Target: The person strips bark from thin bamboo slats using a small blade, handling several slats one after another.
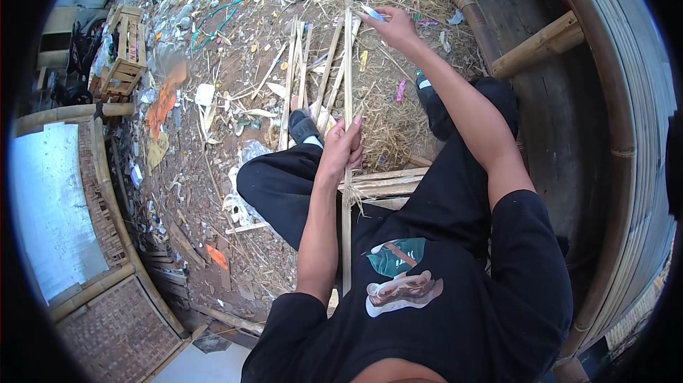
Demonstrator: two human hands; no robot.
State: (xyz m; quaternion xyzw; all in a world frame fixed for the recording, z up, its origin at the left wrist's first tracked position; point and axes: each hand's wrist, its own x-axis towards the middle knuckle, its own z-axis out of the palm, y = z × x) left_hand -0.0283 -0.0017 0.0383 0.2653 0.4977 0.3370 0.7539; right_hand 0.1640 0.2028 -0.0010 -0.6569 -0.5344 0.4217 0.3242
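Observation:
My left hand (343, 144) is closed around a long, narrow bamboo strip (348, 63), with the thumb stretched along it. The strip runs from the ground ahead back over my lap, past my left side. Farther along it, my right hand (397, 27) grips a short, shiny, pale blade that looks like a knife (371, 13). The blade is close to the strip's far right edge; whether it touches cannot be made out. The handle is hidden by my fingers. Curled shavings (356, 198) hang at the strip near my lap.
More split bamboo pieces (331, 63) lean by my left foot (303, 127), and others (388, 182) lie between my legs. Shavings (388, 127) and litter cover the soil. A wooden crate (128, 48) stands far left, a woven panel (117, 326) near left, and a bamboo-framed bench (619, 134) along the right.

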